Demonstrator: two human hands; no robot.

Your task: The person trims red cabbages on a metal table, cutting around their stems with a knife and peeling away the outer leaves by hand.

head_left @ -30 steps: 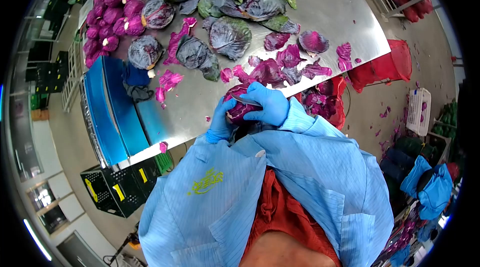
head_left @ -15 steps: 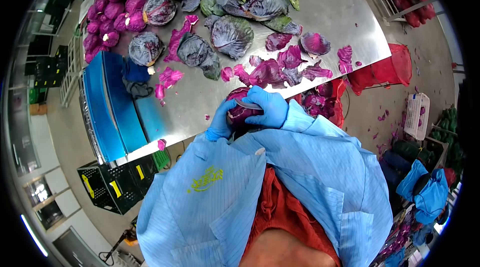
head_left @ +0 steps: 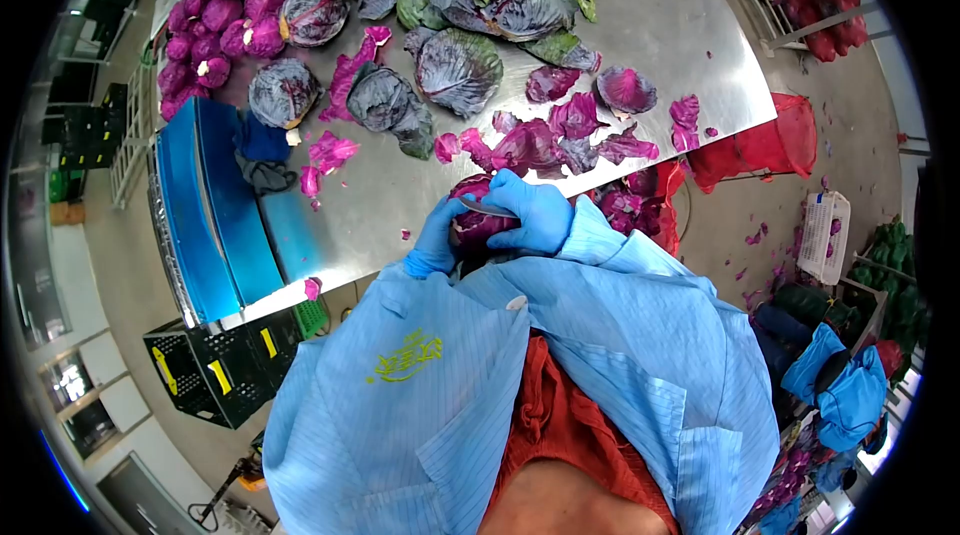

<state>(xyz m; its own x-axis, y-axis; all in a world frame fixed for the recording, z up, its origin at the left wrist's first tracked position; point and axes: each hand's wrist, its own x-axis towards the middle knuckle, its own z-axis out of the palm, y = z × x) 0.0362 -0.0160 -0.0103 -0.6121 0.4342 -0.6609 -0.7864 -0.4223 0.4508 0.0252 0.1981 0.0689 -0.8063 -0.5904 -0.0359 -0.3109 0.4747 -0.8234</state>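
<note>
A purple red cabbage [head_left: 482, 228] is between my two blue-gloved hands at the table's near edge. My left hand [head_left: 434, 239] curls around its left side. On the other side my right hand [head_left: 537, 215] is closed on a knife [head_left: 487, 208]; the short grey blade lies across the cabbage, and the handle is hidden in the glove. Just beyond my hands, torn purple cabbage leaves [head_left: 530, 147] lie on the steel table [head_left: 370, 210]. A leafy red cabbage [head_left: 458, 73] sits farther back.
Peeled purple cabbages [head_left: 222, 15] are piled at the back left. A blue metal box [head_left: 215, 215] stands at the table's left side. Below the right edge hangs a red mesh bag [head_left: 660, 215] with leaves. Black crates [head_left: 210, 375] are on the floor at left.
The view has shifted slightly, so the table and its contents appear a little farther left. Both hands keep the same hold on the cabbage and knife.
</note>
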